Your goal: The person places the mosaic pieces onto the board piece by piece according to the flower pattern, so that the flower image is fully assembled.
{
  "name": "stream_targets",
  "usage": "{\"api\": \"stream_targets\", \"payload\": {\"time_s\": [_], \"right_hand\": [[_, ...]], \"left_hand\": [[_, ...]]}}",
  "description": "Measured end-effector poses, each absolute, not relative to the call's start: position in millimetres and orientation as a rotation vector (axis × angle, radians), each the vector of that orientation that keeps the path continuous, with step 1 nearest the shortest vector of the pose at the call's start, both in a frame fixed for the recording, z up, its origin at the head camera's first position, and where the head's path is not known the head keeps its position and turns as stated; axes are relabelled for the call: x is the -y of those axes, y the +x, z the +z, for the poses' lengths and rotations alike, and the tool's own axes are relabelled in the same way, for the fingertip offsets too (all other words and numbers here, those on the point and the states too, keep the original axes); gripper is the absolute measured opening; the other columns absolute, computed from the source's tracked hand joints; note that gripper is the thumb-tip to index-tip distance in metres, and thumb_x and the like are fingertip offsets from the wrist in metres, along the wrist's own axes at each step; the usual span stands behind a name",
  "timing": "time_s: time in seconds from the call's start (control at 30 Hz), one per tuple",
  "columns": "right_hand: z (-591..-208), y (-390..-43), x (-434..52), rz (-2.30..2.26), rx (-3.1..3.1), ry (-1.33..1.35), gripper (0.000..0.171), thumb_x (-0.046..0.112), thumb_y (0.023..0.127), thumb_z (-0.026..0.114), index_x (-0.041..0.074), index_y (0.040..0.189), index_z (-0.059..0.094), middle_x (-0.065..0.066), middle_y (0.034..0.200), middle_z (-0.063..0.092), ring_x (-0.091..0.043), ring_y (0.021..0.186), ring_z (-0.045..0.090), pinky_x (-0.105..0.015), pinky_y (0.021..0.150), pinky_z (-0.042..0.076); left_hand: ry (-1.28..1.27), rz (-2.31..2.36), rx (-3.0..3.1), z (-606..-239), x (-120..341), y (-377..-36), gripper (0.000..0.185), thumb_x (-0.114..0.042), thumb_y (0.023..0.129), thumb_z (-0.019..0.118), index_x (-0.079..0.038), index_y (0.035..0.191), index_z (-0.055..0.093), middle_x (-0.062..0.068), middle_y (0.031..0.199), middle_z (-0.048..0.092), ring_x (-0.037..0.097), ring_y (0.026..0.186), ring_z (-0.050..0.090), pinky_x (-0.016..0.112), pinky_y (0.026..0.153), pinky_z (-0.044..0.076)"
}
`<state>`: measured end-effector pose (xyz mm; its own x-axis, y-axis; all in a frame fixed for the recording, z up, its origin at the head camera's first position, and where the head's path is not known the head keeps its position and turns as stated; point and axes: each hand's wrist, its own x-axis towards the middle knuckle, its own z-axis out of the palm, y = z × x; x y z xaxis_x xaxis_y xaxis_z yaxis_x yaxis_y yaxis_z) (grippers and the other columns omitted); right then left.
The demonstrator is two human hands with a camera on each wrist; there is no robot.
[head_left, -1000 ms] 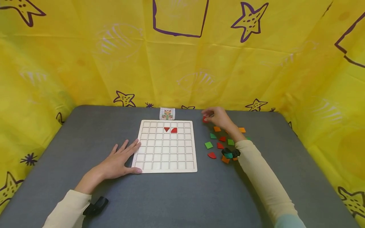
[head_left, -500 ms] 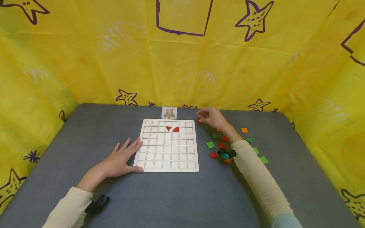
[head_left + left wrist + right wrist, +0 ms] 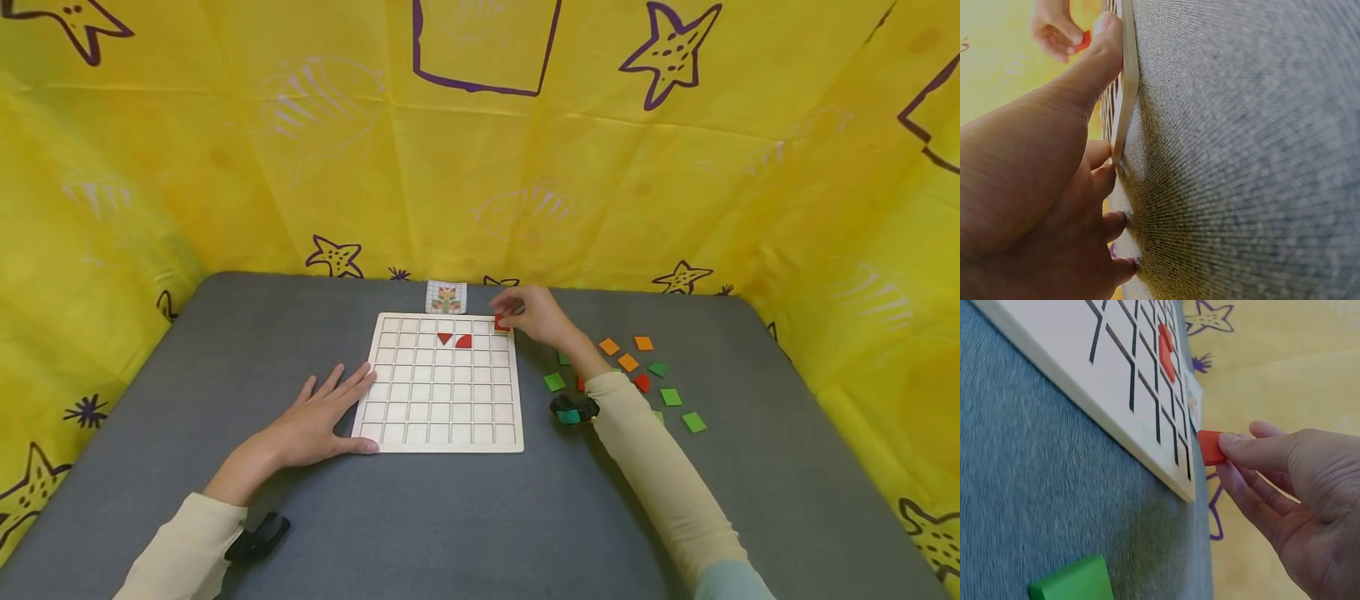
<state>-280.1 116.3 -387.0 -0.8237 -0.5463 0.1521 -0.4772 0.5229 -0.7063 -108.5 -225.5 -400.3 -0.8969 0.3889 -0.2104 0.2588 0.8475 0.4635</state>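
A pale wooden grid board (image 3: 438, 392) lies on the dark grey table. Two red tiles sit in its second row: a triangle (image 3: 445, 338) and a quarter-round tile (image 3: 463, 342). My left hand (image 3: 311, 421) rests at the board's left edge, fingers spread, with thumb and fingertips on the rim. In my right hand (image 3: 538, 317) a red tile (image 3: 1210, 447) is pinched between thumb and fingers, over the board's far right corner. The fingers cover part of this tile. In the right wrist view it is raised beyond the board's edge.
Right of the board lie several loose tiles, among them a green tile (image 3: 694, 422), an orange tile (image 3: 643, 342) and a red tile (image 3: 642, 383); the right forearm hides some. A small printed pattern card (image 3: 446, 297) lies behind the board. Yellow patterned cloth (image 3: 480, 167) stands behind the table.
My right hand has moved left with the red tile, from beside the board to above its far right corner. The left hand has stayed on the board's edge. The head view has shifted slightly.
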Motion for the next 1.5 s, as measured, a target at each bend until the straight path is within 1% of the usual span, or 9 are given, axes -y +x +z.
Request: {"api": "stream_targets", "payload": {"time_s": [0.4,0.7,0.87,1.1,1.33,1.5], "right_hand": [[-387.4,-277.8,-89.0,-1.206,-2.632,-0.954,0.026,-0.006,0.084,0.073,-0.006,0.109,0.070,-0.013,0.097,0.071,-0.024,0.089,0.066,-0.034,0.082,0.054],[-392.9,-275.7,-67.0,-1.184,-2.611,-0.973,0.029,-0.001,0.085,0.074,-0.001,0.113,0.071,-0.009,0.095,0.072,-0.020,0.089,0.067,-0.030,0.080,0.054],[-392.1,-272.9,-54.5,-1.188,-2.572,-0.988,0.029,-0.002,0.085,0.074,-0.002,0.113,0.070,-0.009,0.094,0.071,-0.019,0.088,0.067,-0.027,0.079,0.054],[-388.7,-270.5,-36.6,-1.148,-2.548,-0.990,0.027,-0.002,0.085,0.073,-0.002,0.112,0.071,-0.009,0.094,0.071,-0.018,0.087,0.067,-0.023,0.076,0.053],[-390.7,-269.2,-20.9,-1.149,-2.538,-1.048,0.025,-0.003,0.085,0.073,-0.001,0.110,0.071,-0.010,0.095,0.072,-0.018,0.087,0.067,-0.021,0.075,0.053],[-393.0,-267.8,-11.4,-1.120,-2.558,-1.083,0.023,-0.002,0.085,0.074,-0.001,0.108,0.072,-0.009,0.094,0.072,-0.017,0.084,0.067,-0.020,0.069,0.052]], "left_hand": [[0.521,0.654,-2.736,-398.9,226.5,-108.5,0.106,-0.065,0.078,0.068,-0.008,0.156,0.024,0.014,0.162,0.017,0.049,0.145,0.006,0.070,0.109,0.000],[0.517,0.656,-2.735,-400.8,227.8,-109.0,0.106,-0.065,0.078,0.068,-0.008,0.156,0.023,0.014,0.162,0.017,0.049,0.146,0.005,0.070,0.109,-0.001],[0.512,0.654,-2.731,-403.0,228.9,-108.8,0.107,-0.064,0.078,0.070,-0.008,0.156,0.023,0.014,0.163,0.016,0.048,0.146,0.004,0.070,0.110,-0.002],[0.505,0.662,-2.728,-403.8,229.5,-108.9,0.107,-0.064,0.078,0.069,-0.008,0.156,0.023,0.013,0.163,0.015,0.048,0.146,0.003,0.070,0.109,-0.002],[0.500,0.663,-2.734,-403.7,228.1,-108.3,0.107,-0.066,0.078,0.068,-0.009,0.156,0.024,0.013,0.163,0.015,0.048,0.146,0.003,0.070,0.110,-0.002],[0.503,0.662,-2.737,-403.9,227.2,-108.0,0.107,-0.067,0.078,0.068,-0.009,0.156,0.024,0.013,0.163,0.016,0.048,0.146,0.004,0.070,0.109,-0.002]]}}
